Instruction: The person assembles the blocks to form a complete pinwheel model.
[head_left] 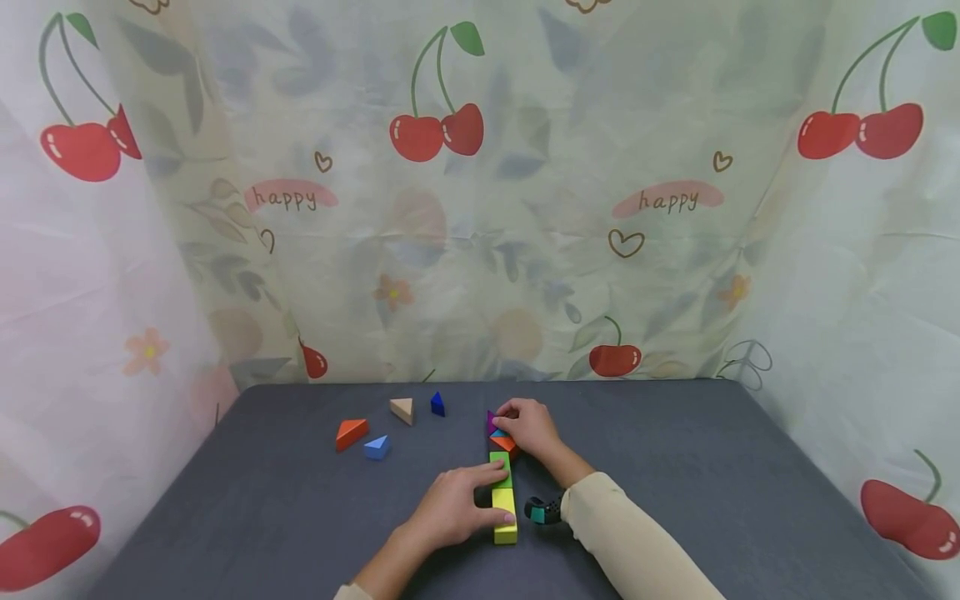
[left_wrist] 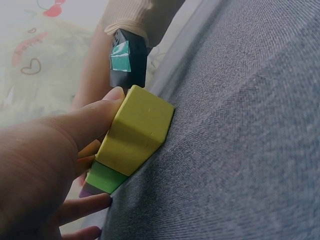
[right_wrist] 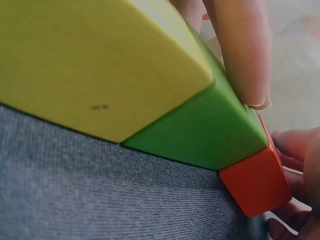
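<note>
A yellow block and a green block lie end to end in a row on the table. My left hand rests on them, its thumb on the yellow block and its fingertips on the green one. Beyond the green block sits an orange-red block, touching it in the right wrist view. Past that are a small blue piece and a purple piece. My right hand has its thumb and fingers around the purple piece at the far end; its fingertips are partly hidden.
On the dark table, left of the row, lie an orange triangular block, a light blue one, a beige one and a dark blue one. Patterned curtains stand behind and at both sides.
</note>
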